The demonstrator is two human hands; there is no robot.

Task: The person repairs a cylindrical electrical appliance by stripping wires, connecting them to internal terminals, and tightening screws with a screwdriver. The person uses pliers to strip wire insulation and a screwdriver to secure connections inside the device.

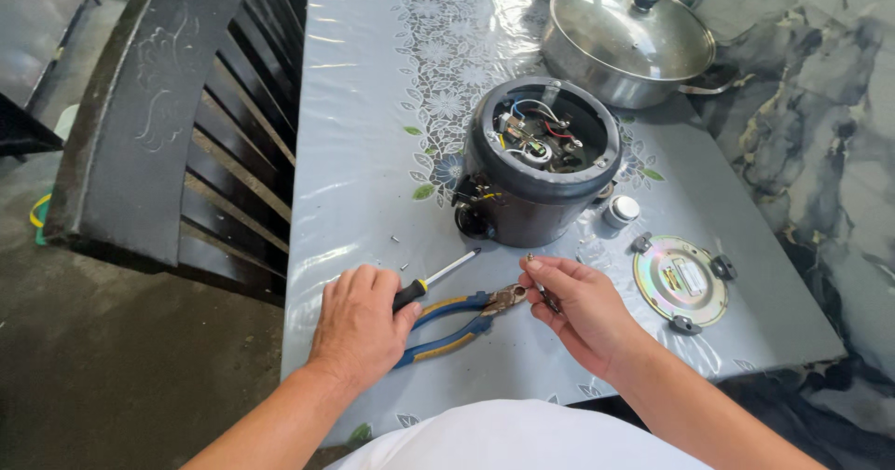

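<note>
A black round cooker body [536, 162] stands upside down on the table, its base off and coloured wires showing inside. My left hand [362, 325] rests palm down on the black-and-yellow handle of a screwdriver [446, 274], whose shaft points toward the cooker. Pliers [461, 319] with blue and yellow handles lie between my hands. My right hand [578, 307] pinches a small metal part, likely a screw, just right of the pliers' jaws.
A round metal base plate [679, 282] with black feet lies at the right. A small white cap [621, 211] sits beside the cooker. A lidded steel pot [626, 39] stands at the back. A dark wooden chair [177, 125] is at the left table edge.
</note>
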